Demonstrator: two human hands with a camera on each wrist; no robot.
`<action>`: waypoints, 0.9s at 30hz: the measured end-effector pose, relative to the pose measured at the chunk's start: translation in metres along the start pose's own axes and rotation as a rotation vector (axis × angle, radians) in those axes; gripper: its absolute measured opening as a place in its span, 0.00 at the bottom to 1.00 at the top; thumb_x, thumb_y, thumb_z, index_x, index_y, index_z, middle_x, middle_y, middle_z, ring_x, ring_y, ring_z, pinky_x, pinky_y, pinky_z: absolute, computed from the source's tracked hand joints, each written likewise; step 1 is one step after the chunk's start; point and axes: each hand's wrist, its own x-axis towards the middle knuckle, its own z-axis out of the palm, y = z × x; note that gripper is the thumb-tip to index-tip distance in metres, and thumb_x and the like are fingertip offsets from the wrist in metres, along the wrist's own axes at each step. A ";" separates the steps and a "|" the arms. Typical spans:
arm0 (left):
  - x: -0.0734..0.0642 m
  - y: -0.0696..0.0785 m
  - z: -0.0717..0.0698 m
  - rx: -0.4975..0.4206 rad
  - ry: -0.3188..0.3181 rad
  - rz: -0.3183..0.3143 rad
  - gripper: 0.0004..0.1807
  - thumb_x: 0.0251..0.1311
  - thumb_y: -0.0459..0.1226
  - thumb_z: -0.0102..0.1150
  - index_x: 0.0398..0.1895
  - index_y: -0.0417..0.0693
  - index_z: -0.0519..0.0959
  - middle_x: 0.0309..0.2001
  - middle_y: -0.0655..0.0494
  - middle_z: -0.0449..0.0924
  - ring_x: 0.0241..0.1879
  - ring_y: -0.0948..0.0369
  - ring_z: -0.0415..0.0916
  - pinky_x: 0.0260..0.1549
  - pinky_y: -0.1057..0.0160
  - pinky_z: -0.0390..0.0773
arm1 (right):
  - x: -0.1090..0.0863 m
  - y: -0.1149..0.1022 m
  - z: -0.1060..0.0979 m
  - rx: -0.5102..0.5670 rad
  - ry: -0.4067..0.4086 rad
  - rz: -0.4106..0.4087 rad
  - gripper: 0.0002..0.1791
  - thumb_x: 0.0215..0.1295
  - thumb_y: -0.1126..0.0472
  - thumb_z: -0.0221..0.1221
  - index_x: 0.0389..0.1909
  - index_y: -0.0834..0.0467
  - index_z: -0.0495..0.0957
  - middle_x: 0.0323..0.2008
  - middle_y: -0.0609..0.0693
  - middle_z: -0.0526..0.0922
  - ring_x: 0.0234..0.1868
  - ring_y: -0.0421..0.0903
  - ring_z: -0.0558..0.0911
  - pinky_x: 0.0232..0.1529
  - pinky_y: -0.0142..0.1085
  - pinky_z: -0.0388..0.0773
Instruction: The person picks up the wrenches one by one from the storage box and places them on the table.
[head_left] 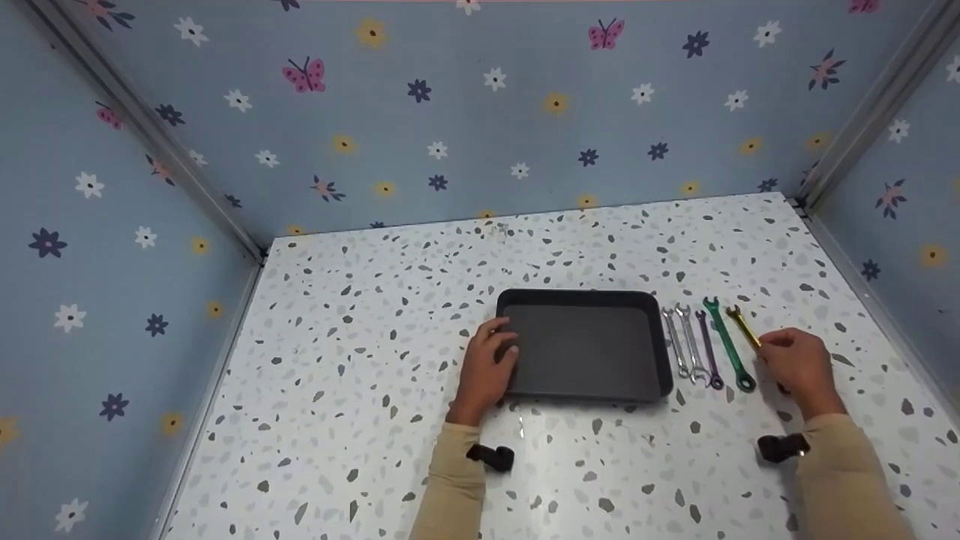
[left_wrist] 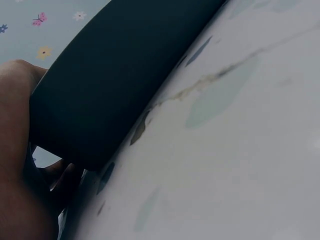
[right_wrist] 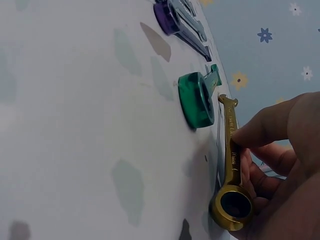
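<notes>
A dark grey baking tray [head_left: 585, 352] lies on the table, and my left hand [head_left: 486, 369] grips its left side, fingers over the rim. In the left wrist view that hand [left_wrist: 15, 150] is at the end of the tray's outer wall [left_wrist: 115, 75], with some fingers hidden behind it. My right hand [head_left: 801, 367] pinches a gold combination wrench [right_wrist: 231, 145] between thumb and fingers. Left of it lie a green wrench [head_left: 726, 341], a purple wrench [head_left: 708, 349] and two silver wrenches [head_left: 674, 341], roughly side by side.
The wrenches lie between the tray's right side and my right hand. Beneath everything is a white speckled table [head_left: 360, 337]. Blue walls [head_left: 465, 120] with flowers and butterflies stand at the back, left and right.
</notes>
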 end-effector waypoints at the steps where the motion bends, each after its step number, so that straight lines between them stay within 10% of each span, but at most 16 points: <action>1: 0.000 0.000 0.000 -0.002 0.000 -0.002 0.13 0.68 0.36 0.58 0.52 0.44 0.83 0.68 0.58 0.69 0.70 0.56 0.62 0.68 0.54 0.62 | 0.000 0.000 0.000 0.000 -0.002 0.006 0.22 0.71 0.56 0.54 0.61 0.64 0.73 0.53 0.61 0.74 0.41 0.52 0.74 0.28 0.38 0.75; 19: -0.001 0.000 0.000 0.000 -0.006 0.021 0.13 0.68 0.36 0.58 0.52 0.43 0.83 0.68 0.55 0.69 0.70 0.54 0.62 0.67 0.51 0.63 | 0.001 0.002 0.001 -0.041 0.022 0.011 0.23 0.71 0.56 0.53 0.61 0.64 0.72 0.55 0.62 0.74 0.46 0.54 0.73 0.33 0.40 0.75; 27: 0.000 0.000 -0.001 0.006 -0.016 0.018 0.13 0.69 0.37 0.57 0.53 0.43 0.83 0.68 0.57 0.69 0.70 0.56 0.62 0.68 0.53 0.62 | -0.001 0.004 0.002 -0.023 0.051 -0.057 0.21 0.71 0.57 0.52 0.57 0.66 0.74 0.48 0.61 0.77 0.32 0.48 0.78 0.23 0.38 0.77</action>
